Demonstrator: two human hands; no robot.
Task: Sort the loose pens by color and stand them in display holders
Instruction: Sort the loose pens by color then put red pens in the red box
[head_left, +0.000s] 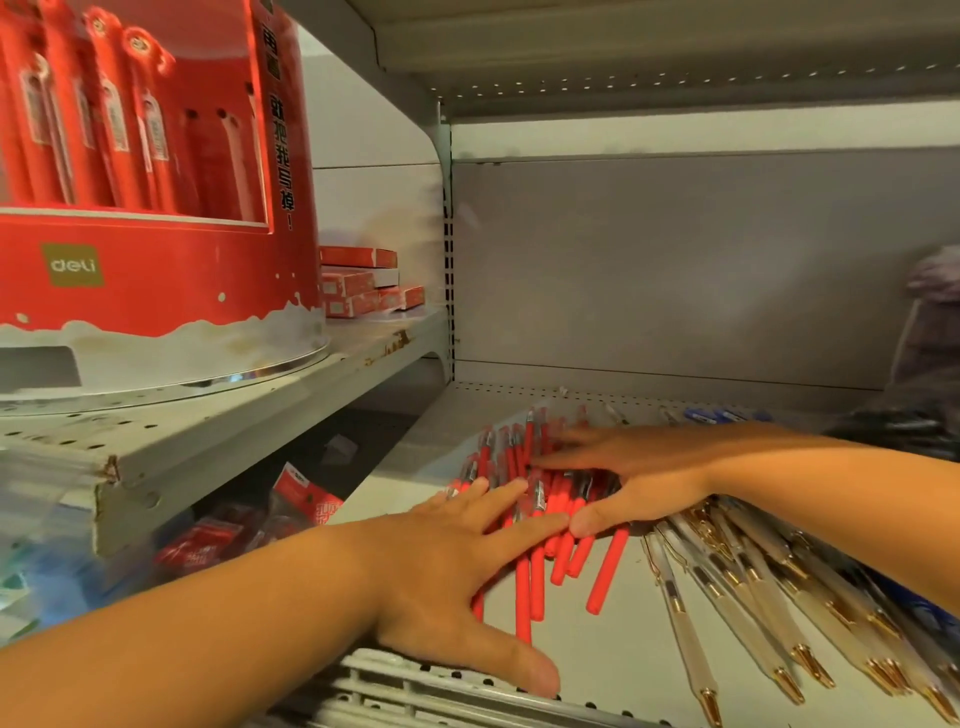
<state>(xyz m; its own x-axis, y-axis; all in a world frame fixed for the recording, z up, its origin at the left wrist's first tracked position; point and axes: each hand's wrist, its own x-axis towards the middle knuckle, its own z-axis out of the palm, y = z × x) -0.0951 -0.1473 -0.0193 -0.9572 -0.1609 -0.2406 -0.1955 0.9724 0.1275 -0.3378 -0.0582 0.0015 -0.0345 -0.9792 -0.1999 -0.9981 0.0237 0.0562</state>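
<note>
A stationery shop: perforated metal shelving (291, 395), a red branded pen display stand (156, 270), boxed stock (358, 286) at the upper shelf's back edge.

Our left grip (457, 566) lies palm down, fingers (519, 527) straight and spread forward, thumb splayed wide toward us, the bare left forearm (234, 623) running in from lower left. Our right grip (639, 475) reaches in from the right, palm down, fingers pointing left and, as far as the blur lets us judge, stretched rather than curled, its thumb tip just beside our left fingertips.
</note>
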